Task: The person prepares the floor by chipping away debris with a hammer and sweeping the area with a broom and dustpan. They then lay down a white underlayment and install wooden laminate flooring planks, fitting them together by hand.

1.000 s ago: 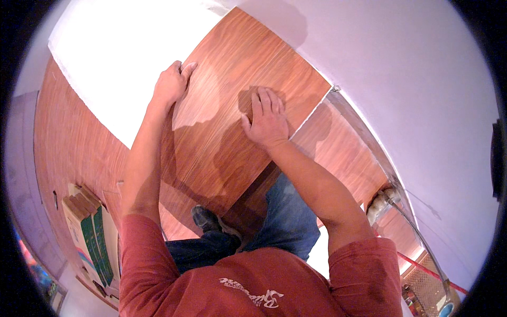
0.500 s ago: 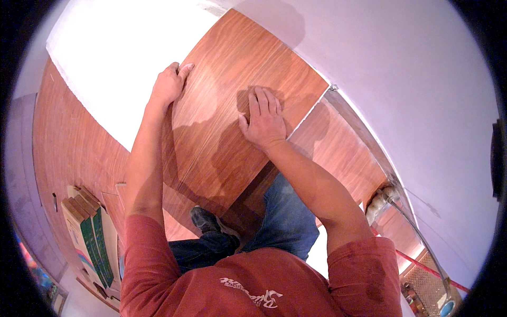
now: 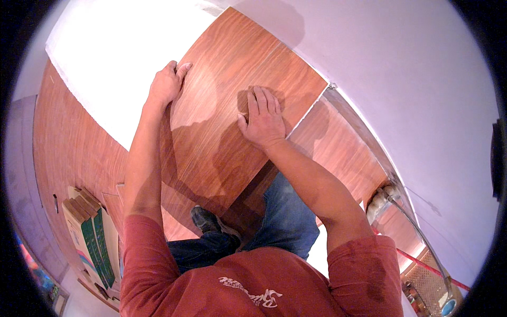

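Note:
A broad wood-look flooring panel (image 3: pixel 227 68) lies in front of me, its right edge along the white wall. At its left edge is my left hand (image 3: pixel 166 85), closed on the rim with the thumb over the top; the fingers underneath are partly hidden. My right hand (image 3: pixel 263 122) rests flat on the panel's surface, fingers stretched out, close to its near right edge. A seam line runs lengthwise through the panel. Beyond the left hand stretches a bright white underlay (image 3: pixel 116 63).
More wood-look flooring (image 3: pixel 74 137) lies at the left. Stacked planks in a green and white package (image 3: pixel 95 243) stand there near a dark pen-like object (image 3: pixel 55 203). At the right are a whitish bundle on a dark cable (image 3: pixel 381 202), a red strip (image 3: pixel 417 262) and a perforated tan basket (image 3: pixel 430 269).
Almost nothing differs. The panel and my left hand have shifted very slightly to the left; the right hand stays flat in place.

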`<action>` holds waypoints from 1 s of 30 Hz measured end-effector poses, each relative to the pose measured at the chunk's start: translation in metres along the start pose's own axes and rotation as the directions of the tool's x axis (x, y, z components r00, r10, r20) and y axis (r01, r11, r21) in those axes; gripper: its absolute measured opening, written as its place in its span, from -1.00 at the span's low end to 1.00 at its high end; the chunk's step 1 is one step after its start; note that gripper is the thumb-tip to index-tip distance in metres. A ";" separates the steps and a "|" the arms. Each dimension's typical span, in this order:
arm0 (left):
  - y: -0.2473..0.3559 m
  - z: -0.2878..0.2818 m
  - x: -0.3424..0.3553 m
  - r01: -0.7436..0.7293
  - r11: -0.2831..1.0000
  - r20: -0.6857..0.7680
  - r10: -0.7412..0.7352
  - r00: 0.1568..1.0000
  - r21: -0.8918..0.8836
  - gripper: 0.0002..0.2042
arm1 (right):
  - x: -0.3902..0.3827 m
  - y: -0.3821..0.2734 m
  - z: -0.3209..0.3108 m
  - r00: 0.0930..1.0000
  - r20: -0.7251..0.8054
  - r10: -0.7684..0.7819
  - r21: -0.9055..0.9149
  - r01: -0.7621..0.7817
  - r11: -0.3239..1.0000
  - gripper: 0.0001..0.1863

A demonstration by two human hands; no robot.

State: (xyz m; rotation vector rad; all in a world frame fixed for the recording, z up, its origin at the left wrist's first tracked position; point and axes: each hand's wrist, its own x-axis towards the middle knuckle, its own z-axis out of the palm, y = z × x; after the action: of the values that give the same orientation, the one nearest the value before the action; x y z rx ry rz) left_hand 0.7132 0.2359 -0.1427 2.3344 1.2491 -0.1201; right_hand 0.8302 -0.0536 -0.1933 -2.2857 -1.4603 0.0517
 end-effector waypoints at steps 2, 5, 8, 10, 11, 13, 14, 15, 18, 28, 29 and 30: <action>-0.003 0.002 0.000 -0.015 1.000 -0.037 0.014 0.999 -0.012 -0.37 | 0.000 -0.001 -0.001 1.000 0.004 -0.001 -0.005 0.001 1.000 -0.18; 0.003 0.001 -0.006 -0.013 1.000 -0.080 0.012 0.997 -0.003 -0.38 | 0.000 -0.001 -0.001 1.000 0.007 0.000 0.001 0.000 1.000 -0.17; 0.013 -0.009 -0.012 -0.003 0.999 -0.040 0.005 0.999 0.048 -0.37 | -0.001 -0.001 -0.002 1.000 0.012 0.000 -0.017 0.000 1.000 -0.17; 0.011 -0.011 -0.011 -0.015 0.997 -0.036 0.018 0.999 0.081 -0.34 | 0.000 -0.001 -0.001 1.000 -0.001 -0.001 -0.002 0.001 1.000 -0.19; 0.009 -0.011 -0.011 -0.021 0.995 -0.033 0.024 0.999 0.097 -0.33 | -0.001 -0.001 -0.001 1.000 -0.008 -0.001 0.005 0.001 1.000 -0.19; 0.008 -0.008 -0.010 -0.027 0.996 -0.048 0.031 0.998 0.079 -0.33 | -0.001 -0.001 -0.001 1.000 -0.017 -0.003 0.021 0.003 1.000 -0.19; 0.007 -0.006 -0.010 -0.031 0.997 -0.056 0.035 0.998 0.071 -0.33 | -0.001 -0.002 -0.001 1.000 -0.022 -0.003 0.029 0.004 1.000 -0.19; 0.005 -0.004 -0.008 -0.035 0.997 -0.056 0.039 0.998 0.071 -0.33 | 0.000 -0.002 -0.002 1.000 -0.023 -0.003 0.031 0.004 0.999 -0.19; 0.002 -0.004 -0.007 -0.034 0.997 -0.054 0.038 0.998 0.074 -0.34 | 0.001 -0.003 -0.003 1.000 -0.020 -0.001 0.031 0.002 1.000 -0.20; 0.007 -0.007 -0.012 -0.013 1.000 -0.048 0.014 0.999 0.027 -0.39 | -0.001 -0.003 -0.001 0.999 -0.034 -0.007 0.019 0.008 1.000 -0.22; 0.006 -0.006 -0.011 -0.008 1.000 -0.049 0.010 0.999 0.026 -0.39 | -0.001 -0.003 -0.001 0.999 -0.032 -0.008 0.019 0.009 1.000 -0.22; 0.007 -0.008 -0.012 -0.008 1.000 -0.030 0.009 0.999 0.022 -0.37 | 0.000 -0.003 -0.001 1.000 -0.021 -0.005 0.017 0.005 1.000 -0.21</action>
State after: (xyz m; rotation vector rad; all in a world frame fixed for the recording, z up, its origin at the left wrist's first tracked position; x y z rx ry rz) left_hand 0.7109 0.2271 -0.1296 2.3686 1.2580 -0.0961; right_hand 0.8276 -0.0531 -0.1918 -2.2620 -1.4490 0.0383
